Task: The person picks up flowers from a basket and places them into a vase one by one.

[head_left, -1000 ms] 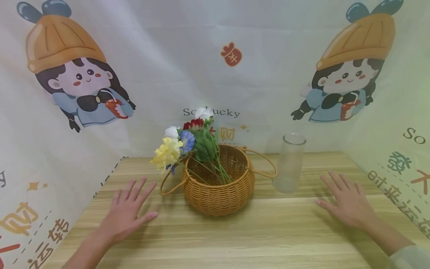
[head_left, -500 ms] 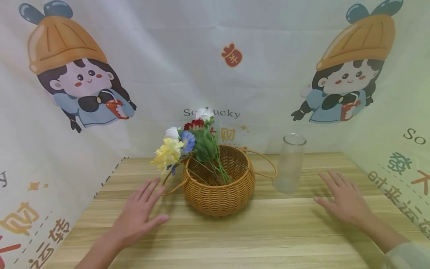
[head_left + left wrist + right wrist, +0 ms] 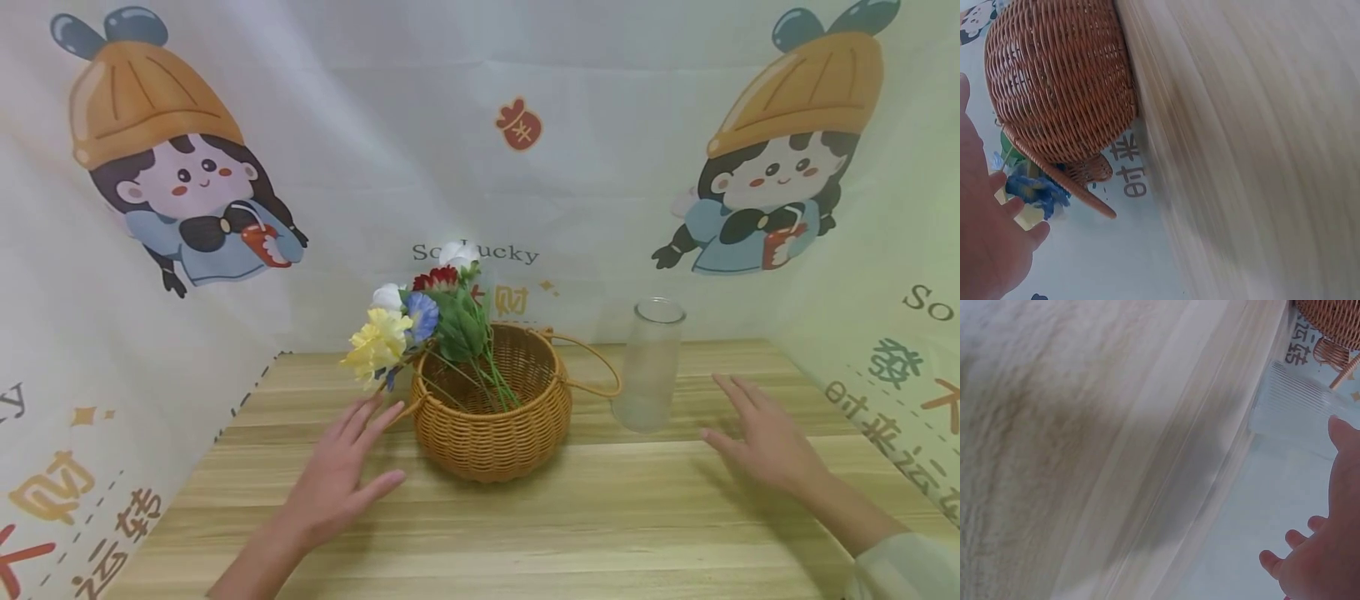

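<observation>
A brown wicker basket [image 3: 491, 437] stands mid-table with artificial flowers [image 3: 378, 340] leaning out over its left rim, their green stems inside. My left hand [image 3: 330, 479] is beside the basket's left handle, fingers extended, holding nothing; whether the fingertips touch the handle I cannot tell. In the left wrist view the hand [image 3: 988, 225] is near the basket [image 3: 1060, 75] and a blue flower [image 3: 1038, 189]. To the right of the basket stands a clear glass vase [image 3: 648, 367]. My right hand [image 3: 772, 446], fingers spread and holding nothing, is right of the vase, apart from it.
The light wooden table [image 3: 562, 533] meets a pale printed cloth [image 3: 585, 200] at the back and both sides. The basket's right handle [image 3: 600, 387] reaches out close to the vase.
My left hand has moved right and slightly forward, up to the basket's left handle. My right hand has shifted only a little. The basket, flowers and vase stay in place.
</observation>
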### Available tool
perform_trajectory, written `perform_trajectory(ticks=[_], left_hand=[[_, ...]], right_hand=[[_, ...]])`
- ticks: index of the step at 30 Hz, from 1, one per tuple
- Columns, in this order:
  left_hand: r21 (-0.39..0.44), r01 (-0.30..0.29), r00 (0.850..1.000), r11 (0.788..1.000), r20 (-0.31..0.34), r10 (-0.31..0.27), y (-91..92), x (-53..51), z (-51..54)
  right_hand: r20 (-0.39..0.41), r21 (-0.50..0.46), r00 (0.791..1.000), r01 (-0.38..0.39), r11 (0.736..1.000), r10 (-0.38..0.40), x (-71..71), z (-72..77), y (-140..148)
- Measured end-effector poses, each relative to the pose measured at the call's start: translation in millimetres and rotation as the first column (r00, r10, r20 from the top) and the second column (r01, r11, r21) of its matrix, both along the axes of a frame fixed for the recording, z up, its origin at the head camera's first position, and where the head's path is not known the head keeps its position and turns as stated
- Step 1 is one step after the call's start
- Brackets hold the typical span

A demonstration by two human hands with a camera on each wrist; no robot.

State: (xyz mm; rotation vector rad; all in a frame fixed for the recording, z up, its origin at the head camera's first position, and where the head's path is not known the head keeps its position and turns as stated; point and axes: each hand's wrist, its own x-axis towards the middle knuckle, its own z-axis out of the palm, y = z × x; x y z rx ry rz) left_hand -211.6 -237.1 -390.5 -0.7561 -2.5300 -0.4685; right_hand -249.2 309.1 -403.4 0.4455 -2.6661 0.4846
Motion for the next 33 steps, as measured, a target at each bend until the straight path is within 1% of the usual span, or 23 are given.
perform_trajectory(ticks=[4, 9, 12, 19, 24, 28, 33], left_hand=[[0.038, 0.002, 1.0, 0.999, 0.008, -0.003, 7.8, -2.7, -2.1], [0.093, -0.001, 0.999, 0.996, 0.035, -0.002, 16.3, -3.4, -3.8], [0.122, -0.002, 0.999, 0.993, 0.041, -0.003, 20.7, -4.5, -4.1], [0.213, 0.015, 0.999, 0.977, 0.03, -0.022, 31.1, -9.2, -7.2], [0.266, 0.019, 0.999, 0.964, 0.022, -0.026, 37.5, -12.1, -11.0], [0.305, 0.018, 0.999, 0.952, 0.019, -0.025, 42.2, -16.0, -12.8], [0.338, 0.01, 1.0, 0.941, 0.005, -0.012, 45.6, -19.0, -14.7]], right_hand=[[-0.023, -0.053, 1.0, -0.021, 0.998, 0.02, -2.3, 1.4, -2], [-0.088, -0.084, 0.995, -0.057, 0.995, 0.049, -5.7, 1.1, -6], [-0.107, -0.099, 0.993, -0.067, 0.993, 0.056, -7.7, 1.6, -8], [-0.101, -0.121, 0.993, -0.068, 0.99, 0.056, -10.2, 3.8, -15], [-0.087, -0.158, 0.995, -0.062, 0.985, 0.049, -12.1, 2.6, -20], [-0.076, -0.189, 0.997, -0.046, 0.981, 0.032, -14.0, 2.9, -24], [-0.093, -0.202, 0.995, -0.046, 0.978, 0.028, -16.7, 1.7, -28]])
